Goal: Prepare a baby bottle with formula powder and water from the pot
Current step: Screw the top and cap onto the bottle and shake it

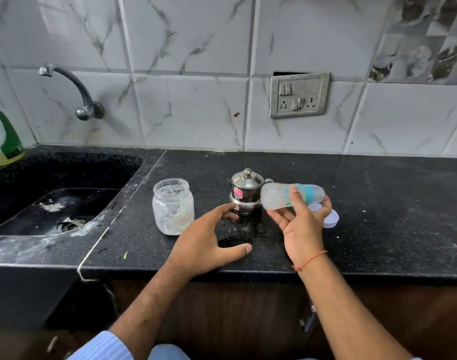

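Right hand (304,224) grips the baby bottle (291,195), tipped sideways and blurred, just right of the steel pot (247,193). Left hand (209,237) fingers relaxed, reaching at pot's base; glass jar (173,206) sits left of the pot, white cap (330,218) right.

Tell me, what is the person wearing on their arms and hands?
Both hands are bare, with no gloves or rings showing. The right hand has a thin orange-red thread tied around its wrist. The left hand has nothing on its wrist. The forearms are bare; a light blue striped sleeve shows low on the left arm.
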`<act>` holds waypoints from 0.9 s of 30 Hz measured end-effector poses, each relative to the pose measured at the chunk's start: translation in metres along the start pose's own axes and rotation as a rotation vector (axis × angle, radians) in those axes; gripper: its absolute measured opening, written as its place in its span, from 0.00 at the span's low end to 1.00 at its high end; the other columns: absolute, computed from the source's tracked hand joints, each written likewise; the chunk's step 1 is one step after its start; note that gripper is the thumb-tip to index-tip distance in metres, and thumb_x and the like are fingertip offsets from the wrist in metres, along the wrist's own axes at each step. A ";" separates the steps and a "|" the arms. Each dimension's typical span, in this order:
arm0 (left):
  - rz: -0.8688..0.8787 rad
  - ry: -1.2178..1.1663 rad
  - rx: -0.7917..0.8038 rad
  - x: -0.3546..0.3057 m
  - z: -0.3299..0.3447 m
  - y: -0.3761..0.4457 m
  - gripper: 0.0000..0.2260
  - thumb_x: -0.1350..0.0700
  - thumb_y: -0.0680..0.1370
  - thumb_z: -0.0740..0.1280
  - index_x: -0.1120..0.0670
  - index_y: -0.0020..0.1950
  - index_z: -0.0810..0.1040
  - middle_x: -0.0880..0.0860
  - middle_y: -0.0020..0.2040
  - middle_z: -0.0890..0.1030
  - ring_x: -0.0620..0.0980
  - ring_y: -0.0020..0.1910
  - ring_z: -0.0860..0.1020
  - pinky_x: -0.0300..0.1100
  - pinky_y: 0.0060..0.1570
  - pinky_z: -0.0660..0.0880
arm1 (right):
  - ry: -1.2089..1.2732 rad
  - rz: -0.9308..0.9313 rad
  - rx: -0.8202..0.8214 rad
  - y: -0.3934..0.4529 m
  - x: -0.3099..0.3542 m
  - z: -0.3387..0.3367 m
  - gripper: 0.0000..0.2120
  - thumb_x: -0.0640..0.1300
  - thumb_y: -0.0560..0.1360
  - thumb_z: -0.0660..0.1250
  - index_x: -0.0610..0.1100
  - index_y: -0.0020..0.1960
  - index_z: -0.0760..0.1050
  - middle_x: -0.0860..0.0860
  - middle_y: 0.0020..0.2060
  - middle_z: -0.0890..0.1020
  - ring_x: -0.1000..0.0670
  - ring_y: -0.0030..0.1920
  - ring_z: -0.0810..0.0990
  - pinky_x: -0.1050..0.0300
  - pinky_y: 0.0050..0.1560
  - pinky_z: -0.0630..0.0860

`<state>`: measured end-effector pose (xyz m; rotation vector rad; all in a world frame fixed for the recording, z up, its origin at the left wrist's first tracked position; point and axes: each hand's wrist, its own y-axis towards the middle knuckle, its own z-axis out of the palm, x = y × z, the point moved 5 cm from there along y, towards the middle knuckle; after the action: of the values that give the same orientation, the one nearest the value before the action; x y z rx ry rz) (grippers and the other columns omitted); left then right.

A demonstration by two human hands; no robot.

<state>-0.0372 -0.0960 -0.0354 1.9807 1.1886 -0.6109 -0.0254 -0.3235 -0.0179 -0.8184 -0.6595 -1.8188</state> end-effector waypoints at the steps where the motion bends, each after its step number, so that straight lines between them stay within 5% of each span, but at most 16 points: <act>1: 0.004 0.001 0.000 -0.001 0.000 -0.001 0.44 0.32 0.69 0.82 0.41 0.81 0.71 0.32 0.67 0.81 0.31 0.39 0.79 0.34 0.45 0.73 | -0.090 0.030 0.085 -0.002 -0.001 0.006 0.29 0.36 0.79 0.73 0.54 0.72 0.63 0.42 0.62 0.83 0.39 0.50 0.89 0.41 0.40 0.86; 3: 0.010 -0.004 0.000 -0.003 -0.002 -0.001 0.44 0.31 0.68 0.81 0.41 0.81 0.71 0.33 0.67 0.82 0.38 0.45 0.80 0.33 0.43 0.72 | -0.258 0.033 0.215 -0.010 -0.006 0.015 0.32 0.35 0.77 0.75 0.55 0.73 0.64 0.40 0.57 0.85 0.38 0.50 0.89 0.42 0.39 0.86; 7: 0.012 -0.028 0.004 -0.002 -0.001 0.000 0.44 0.33 0.69 0.82 0.41 0.82 0.71 0.32 0.67 0.81 0.28 0.36 0.77 0.35 0.44 0.73 | 0.033 0.005 -0.011 0.000 0.001 -0.001 0.30 0.37 0.80 0.73 0.53 0.74 0.61 0.43 0.65 0.82 0.39 0.51 0.89 0.41 0.41 0.87; 10: 0.020 -0.020 0.002 -0.005 -0.002 -0.001 0.43 0.36 0.70 0.84 0.42 0.82 0.72 0.34 0.67 0.82 0.31 0.38 0.79 0.32 0.42 0.72 | -0.243 0.054 0.217 -0.010 -0.005 0.014 0.31 0.35 0.78 0.74 0.54 0.73 0.64 0.42 0.57 0.85 0.38 0.50 0.89 0.44 0.37 0.86; 14: 0.028 -0.028 0.010 -0.006 -0.001 0.000 0.43 0.36 0.71 0.84 0.43 0.82 0.71 0.33 0.67 0.82 0.26 0.36 0.77 0.32 0.43 0.72 | 0.042 0.023 -0.029 0.002 -0.002 -0.002 0.30 0.38 0.80 0.73 0.53 0.73 0.61 0.44 0.64 0.82 0.40 0.51 0.89 0.42 0.40 0.86; 17: 0.025 -0.039 0.007 -0.007 -0.003 -0.001 0.42 0.38 0.71 0.84 0.43 0.82 0.72 0.35 0.67 0.82 0.25 0.35 0.76 0.30 0.41 0.71 | -0.238 0.072 0.224 -0.008 -0.007 0.013 0.31 0.36 0.78 0.75 0.54 0.72 0.65 0.41 0.58 0.85 0.37 0.51 0.89 0.43 0.37 0.86; 21: 0.022 -0.029 0.009 -0.006 -0.002 0.000 0.43 0.36 0.70 0.84 0.43 0.82 0.72 0.33 0.67 0.82 0.27 0.36 0.77 0.33 0.44 0.72 | 0.049 -0.006 -0.058 0.002 0.000 -0.004 0.31 0.37 0.80 0.73 0.55 0.74 0.61 0.44 0.65 0.81 0.37 0.54 0.88 0.42 0.40 0.87; 25: 0.015 -0.029 0.010 -0.005 -0.004 -0.001 0.45 0.31 0.68 0.81 0.42 0.82 0.71 0.34 0.68 0.82 0.38 0.45 0.81 0.39 0.45 0.76 | -0.261 0.063 0.214 -0.011 -0.007 0.013 0.31 0.36 0.78 0.75 0.55 0.72 0.64 0.41 0.57 0.85 0.38 0.49 0.89 0.43 0.37 0.86; 27: 0.015 -0.033 0.006 -0.003 -0.003 0.001 0.44 0.33 0.69 0.83 0.42 0.81 0.72 0.33 0.68 0.82 0.31 0.38 0.79 0.37 0.45 0.75 | -0.143 0.014 0.059 -0.007 -0.003 0.006 0.31 0.37 0.78 0.75 0.55 0.73 0.63 0.43 0.58 0.85 0.39 0.50 0.89 0.42 0.39 0.86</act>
<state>-0.0375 -0.0954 -0.0315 1.9758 1.1523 -0.6378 -0.0296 -0.3144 -0.0169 -0.9178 -0.7930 -1.7314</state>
